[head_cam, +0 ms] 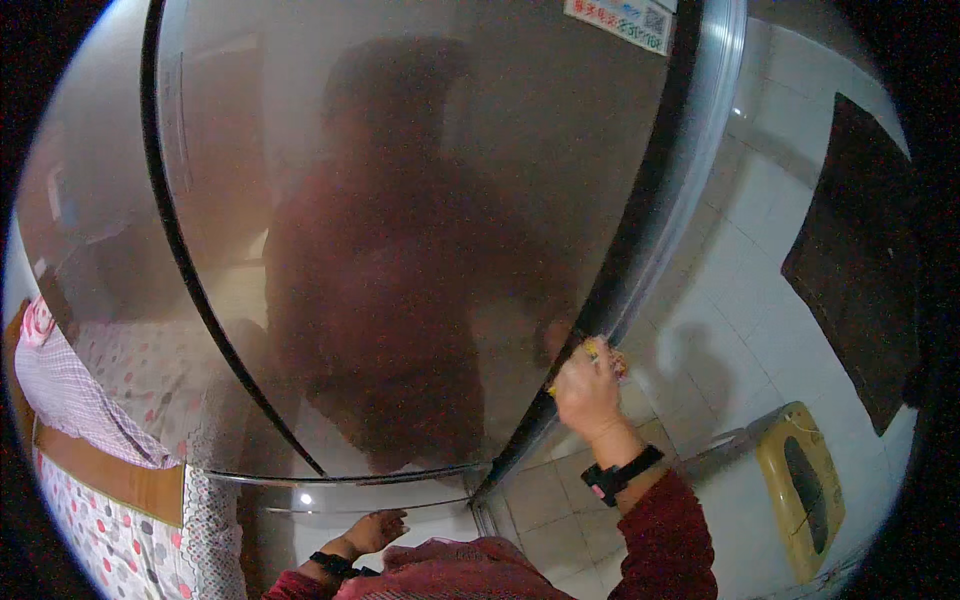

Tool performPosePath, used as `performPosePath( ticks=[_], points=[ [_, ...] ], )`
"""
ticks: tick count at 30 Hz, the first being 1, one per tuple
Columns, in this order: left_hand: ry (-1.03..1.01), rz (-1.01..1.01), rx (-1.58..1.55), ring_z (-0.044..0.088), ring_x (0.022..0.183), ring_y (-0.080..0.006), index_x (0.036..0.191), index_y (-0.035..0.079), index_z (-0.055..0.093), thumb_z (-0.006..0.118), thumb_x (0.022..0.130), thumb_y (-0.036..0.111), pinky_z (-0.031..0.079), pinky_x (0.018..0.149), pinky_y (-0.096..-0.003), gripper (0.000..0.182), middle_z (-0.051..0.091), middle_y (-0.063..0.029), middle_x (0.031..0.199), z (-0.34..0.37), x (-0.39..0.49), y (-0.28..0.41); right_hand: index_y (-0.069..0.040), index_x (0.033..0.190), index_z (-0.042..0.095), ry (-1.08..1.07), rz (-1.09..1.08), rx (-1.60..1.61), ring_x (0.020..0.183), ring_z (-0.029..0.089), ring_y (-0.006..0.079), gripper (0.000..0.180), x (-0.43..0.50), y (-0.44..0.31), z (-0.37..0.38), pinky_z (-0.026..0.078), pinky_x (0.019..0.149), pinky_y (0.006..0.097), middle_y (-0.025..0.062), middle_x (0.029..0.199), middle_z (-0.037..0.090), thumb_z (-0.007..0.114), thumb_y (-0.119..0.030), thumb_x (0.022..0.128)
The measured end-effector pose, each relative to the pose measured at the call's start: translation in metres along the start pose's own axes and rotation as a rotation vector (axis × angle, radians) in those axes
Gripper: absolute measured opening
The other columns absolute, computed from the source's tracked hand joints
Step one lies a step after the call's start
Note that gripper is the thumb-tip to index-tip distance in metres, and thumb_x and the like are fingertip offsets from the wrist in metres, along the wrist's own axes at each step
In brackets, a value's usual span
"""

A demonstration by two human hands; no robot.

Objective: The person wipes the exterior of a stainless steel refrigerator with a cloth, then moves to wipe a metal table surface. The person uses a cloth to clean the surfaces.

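A large glossy door panel point(450, 247) with a dark frame point(637, 202) stands before me and reflects my shape. My right hand point(589, 390) grips a bunched, yellow and reddish cloth point(616, 364) against the frame's lower right part. A black strap with a small device point(621, 475) circles that wrist. Lower down, my left hand point(375, 531) hangs near the panel's bottom edge with its fingers loosely curled and nothing visible in them. Another black band is around the left wrist.
Right of the panel are pale tiles point(742, 262), a dark mat or cloth point(862, 262) and a yellowish plastic stool or similar item point(802, 487). At left lie a dotted cloth cover point(112, 517), a brown board point(112, 472) and a checked cloth point(82, 397).
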State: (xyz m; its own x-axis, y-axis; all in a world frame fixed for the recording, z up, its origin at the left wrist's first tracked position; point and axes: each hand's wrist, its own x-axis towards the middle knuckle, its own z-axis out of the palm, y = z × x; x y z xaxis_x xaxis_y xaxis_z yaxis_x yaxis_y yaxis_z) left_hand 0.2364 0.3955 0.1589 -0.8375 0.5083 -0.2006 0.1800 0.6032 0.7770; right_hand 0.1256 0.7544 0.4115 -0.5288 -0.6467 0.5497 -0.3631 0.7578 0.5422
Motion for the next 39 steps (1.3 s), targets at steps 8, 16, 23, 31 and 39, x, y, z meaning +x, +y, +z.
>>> performPosePath(
  ticks=[8,16,23,31,39],
  points=[
    [-0.087,0.073,-0.001,0.055,0.105,-0.0338,0.116,0.002,0.055,0.052,0.089,0.039,0.045,0.088,-0.0417,0.045,0.058,-0.0195,0.113,-0.006,0.007,-0.005,-0.005,0.067,0.062,0.028,-0.164,-0.273,0.086,0.055,0.0277,0.012,0.039,0.026,-0.03,0.025,0.106,0.0525,0.0084,0.071,0.055,0.055,-0.015,0.068],
    [-0.049,0.057,-0.079,0.062,0.085,-0.0277,0.117,0.003,0.054,0.062,0.085,0.034,0.049,0.075,-0.0361,0.045,0.065,-0.0142,0.092,0.011,0.0,-0.02,0.003,0.09,0.061,0.565,0.087,-0.517,0.115,0.046,0.0323,0.034,0.185,0.162,-0.168,0.026,0.106,0.05,0.019,0.108,0.056,0.066,-0.011,0.06],
    [-0.023,0.179,0.144,0.062,0.088,-0.0315,0.115,0.003,0.055,0.058,0.087,0.035,0.05,0.076,-0.0374,0.043,0.065,-0.0143,0.096,0.02,0.009,-0.046,0.005,0.077,0.059,0.343,0.036,-0.271,0.109,0.047,0.0397,0.019,0.138,0.11,-0.108,0.032,0.099,0.0531,0.0208,0.096,0.055,0.058,-0.004,0.061],
    [0.009,0.018,0.042,0.062,0.089,-0.0314,0.116,0.002,0.055,0.058,0.087,0.036,0.049,0.076,-0.0379,0.045,0.064,-0.0165,0.096,0.007,0.006,-0.039,-0.01,0.067,0.062,-0.063,-0.182,0.039,0.082,0.053,0.0303,0.012,-0.015,0.005,0.031,0.038,0.088,0.0484,0.0078,0.072,0.055,0.054,-0.018,0.069],
    [0.004,-0.043,0.084,0.061,0.093,-0.0306,0.119,0.004,0.053,0.061,0.085,0.035,0.049,0.08,-0.0377,0.046,0.063,-0.0171,0.101,0.009,-0.025,-0.047,-0.011,0.078,0.063,-0.197,-0.301,0.05,0.086,0.054,0.024,0.014,-0.074,-0.057,0.092,0.038,0.089,0.0419,0.006,0.08,0.059,0.052,-0.019,0.075]
  ],
)
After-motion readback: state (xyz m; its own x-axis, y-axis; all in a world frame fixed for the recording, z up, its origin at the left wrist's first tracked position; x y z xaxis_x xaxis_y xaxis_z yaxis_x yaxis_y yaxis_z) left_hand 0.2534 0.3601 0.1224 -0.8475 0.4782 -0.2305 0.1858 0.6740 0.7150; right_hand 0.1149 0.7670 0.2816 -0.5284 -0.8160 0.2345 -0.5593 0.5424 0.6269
